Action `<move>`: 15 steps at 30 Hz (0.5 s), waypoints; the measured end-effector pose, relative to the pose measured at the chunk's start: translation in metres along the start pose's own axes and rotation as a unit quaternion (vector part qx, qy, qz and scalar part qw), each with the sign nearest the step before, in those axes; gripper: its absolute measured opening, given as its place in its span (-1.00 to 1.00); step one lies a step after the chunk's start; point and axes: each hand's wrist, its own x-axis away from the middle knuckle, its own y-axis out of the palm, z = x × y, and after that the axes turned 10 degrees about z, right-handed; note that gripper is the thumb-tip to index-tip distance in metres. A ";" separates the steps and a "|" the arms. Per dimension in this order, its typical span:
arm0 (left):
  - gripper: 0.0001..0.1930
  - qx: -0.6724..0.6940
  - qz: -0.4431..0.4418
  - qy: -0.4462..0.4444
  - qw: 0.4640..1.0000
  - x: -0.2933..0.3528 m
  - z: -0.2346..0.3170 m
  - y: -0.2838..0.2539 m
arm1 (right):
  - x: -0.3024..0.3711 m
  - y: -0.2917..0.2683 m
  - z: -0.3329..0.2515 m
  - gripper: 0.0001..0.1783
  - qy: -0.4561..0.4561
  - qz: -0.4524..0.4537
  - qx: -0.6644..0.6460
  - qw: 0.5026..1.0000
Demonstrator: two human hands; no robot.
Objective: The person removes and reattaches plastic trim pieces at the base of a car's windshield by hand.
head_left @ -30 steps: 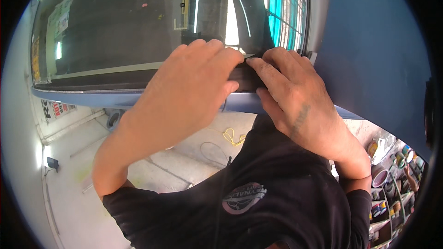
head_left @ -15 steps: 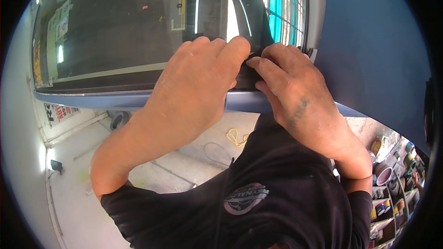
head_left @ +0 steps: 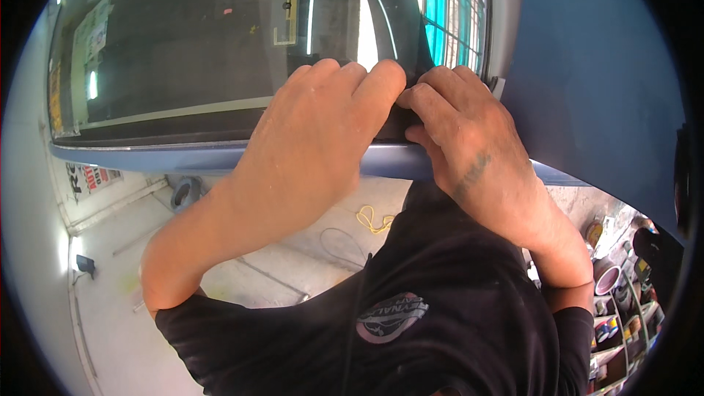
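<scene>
A dark, glossy car window [head_left: 183,37] fills the upper left, with a black trim strip [head_left: 161,128] along its lower edge. My left hand [head_left: 312,128] lies over that edge, its fingers curled down out of sight behind the knuckles. Close beside it, at the window's lower right corner, my right hand [head_left: 473,139] has its fingers bent and pressed together. The two hands' fingertips almost meet at the black edge. Whatever they pinch is hidden by the hands. Below the trim runs the blue body ledge [head_left: 400,161].
To the right rises a large blue body panel [head_left: 594,66]. A pale floor [head_left: 271,271] with a yellow cord [head_left: 374,220] lies below the car. Shelves [head_left: 612,337] of cans and bottles stand at the lower right, and a small floodlight [head_left: 86,264] is at the far left.
My left hand's index finger has shifted slightly right, toward my right hand. Both hands stay at the window corner. A dark shape now covers some of the shelves at the right.
</scene>
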 end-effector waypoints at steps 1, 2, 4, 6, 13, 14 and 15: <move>-0.72 -0.001 -0.002 0.002 1.000 0.000 -0.001 -0.001 | 0.000 0.000 0.000 -0.70 -0.004 -0.001 -0.002 1.000; -0.74 0.007 0.004 0.003 1.000 0.001 -0.002 -0.001 | 0.000 0.000 0.000 -0.71 -0.002 0.001 -0.006 1.000; -0.77 0.022 0.014 0.005 1.000 0.005 -0.006 0.001 | 0.001 0.002 -0.002 -0.72 0.003 0.006 -0.013 1.000; -0.80 0.016 0.012 0.010 1.000 0.006 -0.005 -0.001 | 0.003 0.002 -0.002 -0.73 0.006 0.007 -0.018 1.000; -0.79 -0.037 0.066 0.046 0.996 0.023 -0.001 0.007 | 0.019 0.002 -0.005 -0.80 -0.074 0.028 0.043 0.996; -0.79 -0.031 0.081 0.040 0.995 0.021 0.003 0.008 | 0.025 0.003 -0.007 -0.76 -0.094 0.040 0.064 0.993; -0.78 -0.024 0.095 0.035 0.995 0.020 0.008 0.010 | 0.035 -0.001 -0.008 -0.72 -0.112 0.051 0.085 0.989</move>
